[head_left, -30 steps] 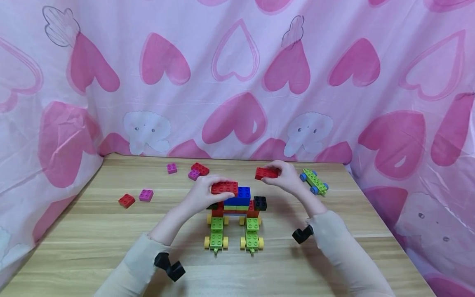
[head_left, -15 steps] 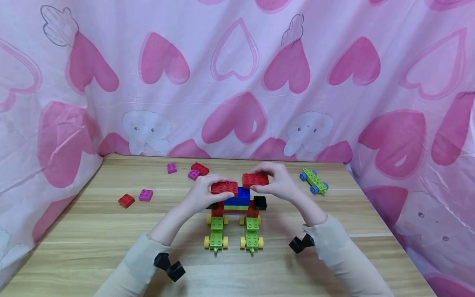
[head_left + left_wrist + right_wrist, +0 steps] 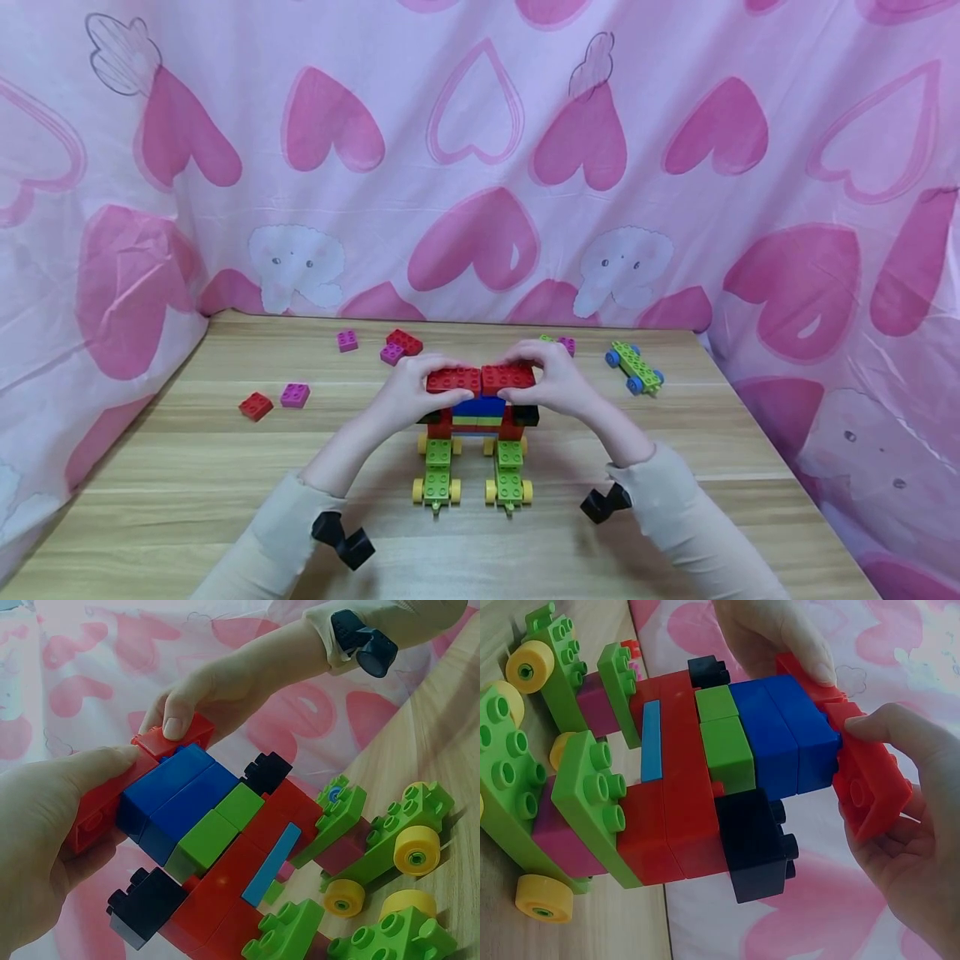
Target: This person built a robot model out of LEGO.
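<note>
A figure of toy building blocks stands mid-table on green wheeled bases (image 3: 437, 483) with yellow wheels. Its body stacks red bricks (image 3: 686, 780), green bricks (image 3: 727, 754) and blue bricks (image 3: 776, 739), with a black brick (image 3: 754, 844) on each side. My left hand (image 3: 405, 392) pinches a red brick (image 3: 452, 379) on the left half of the blue top. Between thumb and fingers, my right hand (image 3: 558, 379) holds a second red brick (image 3: 507, 377) beside it. In the right wrist view this second brick (image 3: 870, 772) tilts against the blue studs, its hollow underside partly showing.
Loose pink bricks (image 3: 295, 394) and red bricks (image 3: 256, 406) lie on the table (image 3: 225, 500) to the left and back. A green car base (image 3: 634, 367) with blue wheels sits at the back right. Behind my right hand lies another pink brick (image 3: 567, 345).
My right hand has moved left and down with its red brick, bringing it alongside the other red brick over the blue top. My left hand has stayed in place.
</note>
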`<state>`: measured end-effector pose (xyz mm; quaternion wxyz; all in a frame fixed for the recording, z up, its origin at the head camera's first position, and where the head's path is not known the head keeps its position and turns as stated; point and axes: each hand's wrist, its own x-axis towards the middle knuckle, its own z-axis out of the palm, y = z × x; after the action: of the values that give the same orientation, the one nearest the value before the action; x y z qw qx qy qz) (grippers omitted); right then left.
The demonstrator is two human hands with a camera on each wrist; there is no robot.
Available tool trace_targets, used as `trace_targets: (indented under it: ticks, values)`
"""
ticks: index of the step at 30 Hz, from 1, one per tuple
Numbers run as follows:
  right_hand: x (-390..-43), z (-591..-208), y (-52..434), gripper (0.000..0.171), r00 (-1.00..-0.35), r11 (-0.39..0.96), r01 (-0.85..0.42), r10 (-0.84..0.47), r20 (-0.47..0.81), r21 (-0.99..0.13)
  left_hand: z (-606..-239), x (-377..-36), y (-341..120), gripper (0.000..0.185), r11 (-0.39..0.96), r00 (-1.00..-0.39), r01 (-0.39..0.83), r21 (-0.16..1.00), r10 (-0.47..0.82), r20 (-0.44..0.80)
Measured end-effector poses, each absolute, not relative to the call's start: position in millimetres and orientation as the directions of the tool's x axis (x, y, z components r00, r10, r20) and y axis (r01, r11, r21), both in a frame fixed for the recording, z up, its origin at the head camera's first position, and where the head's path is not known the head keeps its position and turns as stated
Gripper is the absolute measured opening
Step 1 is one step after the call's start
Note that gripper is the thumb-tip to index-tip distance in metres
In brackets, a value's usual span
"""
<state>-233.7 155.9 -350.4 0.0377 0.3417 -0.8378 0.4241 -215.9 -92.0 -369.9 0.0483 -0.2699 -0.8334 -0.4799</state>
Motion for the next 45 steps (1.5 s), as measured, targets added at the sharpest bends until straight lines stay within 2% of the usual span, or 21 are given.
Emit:
trace_targets:
  ticks: [11,27,33,39,45]
  values:
    - [-229,-348,154,0.029,-0.741,0.463,-0.652,-0.557,0.376,-0.600,-369,-215,-92,0.039,0.414,-0.852,0.496,0.763,0.400,0.337]
    - [-225,-339,150,0.029,-0.749,0.528,-0.646,-0.577,0.326,-0.550,-370,-216,-93,0.037,0.408,-0.847,0.509,0.758,0.396,0.355]
    - [-225,-338,150,0.030,-0.761,0.534,-0.627,-0.574,0.302,-0.567,-371,-216,-93,0.038,0.418,-0.848,0.508,0.753,0.398,0.351]
    - [-225,-341,151,0.030,-0.789,0.544,-0.582,-0.557,0.258,-0.604,-377,-217,-90,0.036,0.401,-0.815,0.570,0.717,0.392,0.427]
    - [-226,-345,152,0.033,-0.791,0.531,-0.580,-0.549,0.270,-0.618,-380,-217,-89,0.033,0.376,-0.769,0.636,0.674,0.382,0.513]
